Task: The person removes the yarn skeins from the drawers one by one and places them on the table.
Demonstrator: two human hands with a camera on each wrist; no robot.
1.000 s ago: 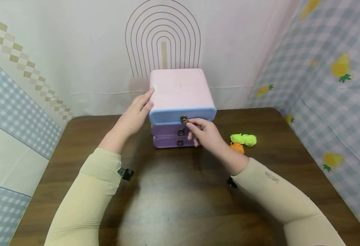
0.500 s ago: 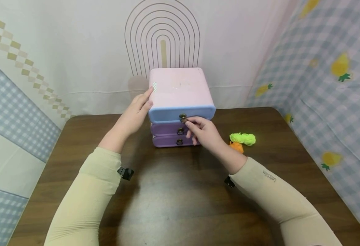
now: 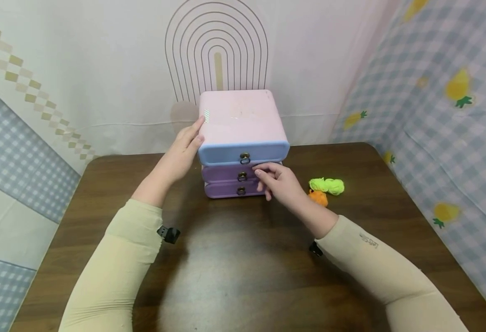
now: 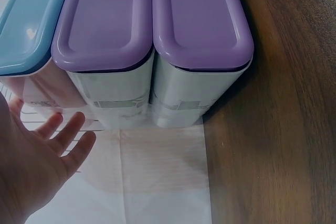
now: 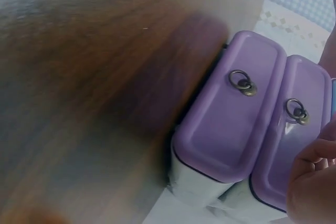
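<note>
Steady the pink drawer box with your loose left hand; your right hand holds nothing: pinch the top ring gently

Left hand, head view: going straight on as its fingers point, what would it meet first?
Most likely the left side of the pink case: the left hand has its fingertips at that edge, though whether they touch is unclear.

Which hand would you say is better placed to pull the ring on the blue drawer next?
Likely the right hand: its fingertips are beside and slightly below the ring on the blue drawer, while the left hand is farther off, at the side of the pink casing.
</note>
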